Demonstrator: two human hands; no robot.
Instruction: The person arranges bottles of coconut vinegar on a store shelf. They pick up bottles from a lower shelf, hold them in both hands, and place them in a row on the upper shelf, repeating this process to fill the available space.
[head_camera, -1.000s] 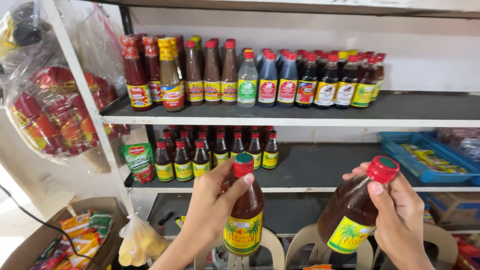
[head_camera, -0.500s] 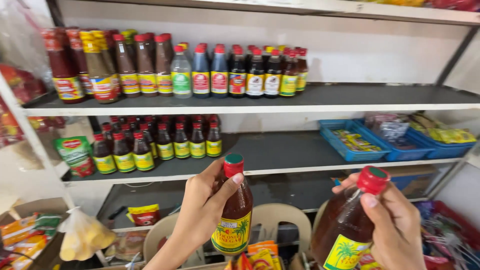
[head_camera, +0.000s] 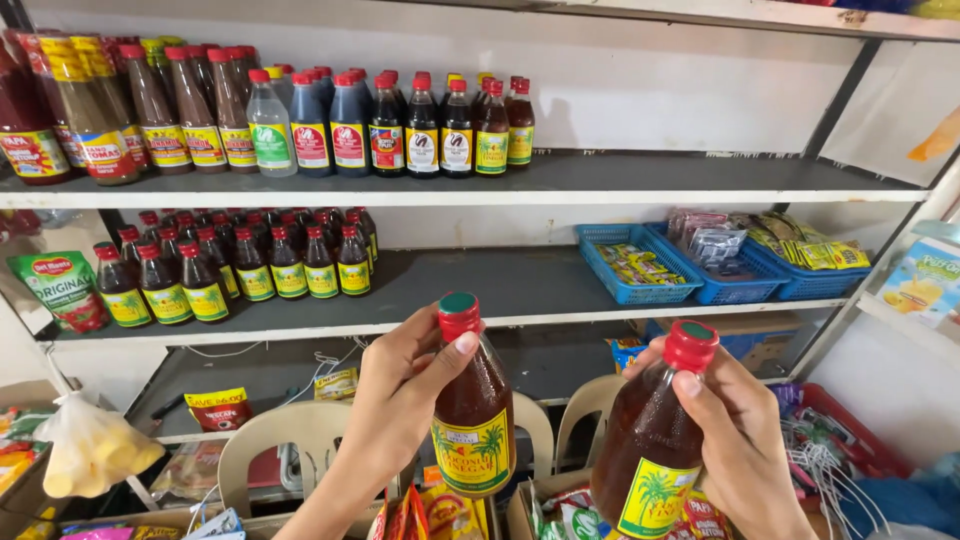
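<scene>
Bottles of dark liquid with red caps are in both our hands, in front of the middle shelf (head_camera: 560, 310). Our left hand (head_camera: 400, 400) wraps the left bottle (head_camera: 472, 420) at neck and shoulder, thumb on the cap. Our right hand (head_camera: 735, 440) grips the right bottle (head_camera: 650, 455), which is tilted, around the neck. We judge them full and rather heavy, smooth, maybe slippery; holding lower on the body seems safer.

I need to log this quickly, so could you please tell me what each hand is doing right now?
Left hand: closed around a red-capped brown bottle.
Right hand: closed around a second red-capped brown bottle.
</scene>
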